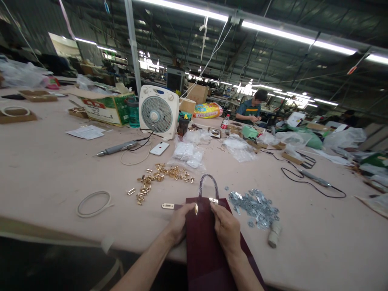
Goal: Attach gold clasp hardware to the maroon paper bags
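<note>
A dark maroon handbag [201, 246] leans over the table's front edge, its looped handle [208, 178] pointing away from me. My left hand [178, 222] is closed on the bag's upper left side, thumb beside an upright gold-coloured fitting [196, 208]. Out to the left of that hand sticks a strap end with a gold-coloured slotted plate [167, 206]. My right hand [226, 226] is closed on the bag's upper right, fingertips by a shiny metal piece [213, 200] at the handle's base. Whether the right fingers pinch that piece or only the bag, I cannot tell.
Gold-coloured fittings [145, 184] lie scattered beyond the bag; flat silver metal pieces [256, 206] are heaped right, beside a short cylinder [274, 234]. Corded tools [118, 148] rest on both sides. A fan [159, 111], phone [159, 148] and plastic bags [188, 153] stand farther back. A co-worker [250, 109] sits beyond.
</note>
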`<state>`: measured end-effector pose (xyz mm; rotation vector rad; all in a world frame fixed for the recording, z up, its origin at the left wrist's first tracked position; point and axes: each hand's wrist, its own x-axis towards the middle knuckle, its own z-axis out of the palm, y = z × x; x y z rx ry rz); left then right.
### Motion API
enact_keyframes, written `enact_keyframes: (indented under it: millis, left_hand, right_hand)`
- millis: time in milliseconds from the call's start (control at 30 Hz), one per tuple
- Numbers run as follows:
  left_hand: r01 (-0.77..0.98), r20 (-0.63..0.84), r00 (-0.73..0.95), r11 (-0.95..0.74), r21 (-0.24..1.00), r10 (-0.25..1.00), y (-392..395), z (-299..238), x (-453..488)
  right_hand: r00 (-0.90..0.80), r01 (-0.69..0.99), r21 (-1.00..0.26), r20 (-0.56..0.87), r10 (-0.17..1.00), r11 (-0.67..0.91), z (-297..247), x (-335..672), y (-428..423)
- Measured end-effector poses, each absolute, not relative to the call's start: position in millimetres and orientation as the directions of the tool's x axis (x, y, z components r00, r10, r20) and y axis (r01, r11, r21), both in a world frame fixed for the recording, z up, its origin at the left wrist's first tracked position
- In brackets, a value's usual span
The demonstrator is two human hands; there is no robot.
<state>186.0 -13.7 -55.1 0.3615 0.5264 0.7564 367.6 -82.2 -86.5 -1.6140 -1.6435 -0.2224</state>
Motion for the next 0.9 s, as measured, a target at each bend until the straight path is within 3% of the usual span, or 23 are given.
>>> enact_keyframes:
  millis: [233, 433, 600, 900]
  left_hand:
    - [-0.558, -0.322, 0.599, 0.67, 0.489, 0.733, -13, -57, 185]
    - [-0.57, -0.318, 0.58, 0.652, 0.5, 0.75, -11, -60, 185]
    - [-0.592, -0.323, 0.539, 0.622, 0.512, 0.778, -10, -59, 185]
    - [-0.576, -0.262, 0.57, 0.607, 0.548, 0.778, -10, -51, 184]
  right_hand:
    - [0.045, 0.922, -0.324, 0.634, 0.772, 0.213, -86, 370, -83]
    - [0.084, 0.924, -0.337, 0.641, 0.763, 0.181, -84, 363, -82]
    - [0.014, 0.905, -0.35, 0.592, 0.806, 0.241, -87, 363, -89]
    - [0.013, 0.929, -0.327, 0.5, 0.866, 0.174, -102, 359, -105]
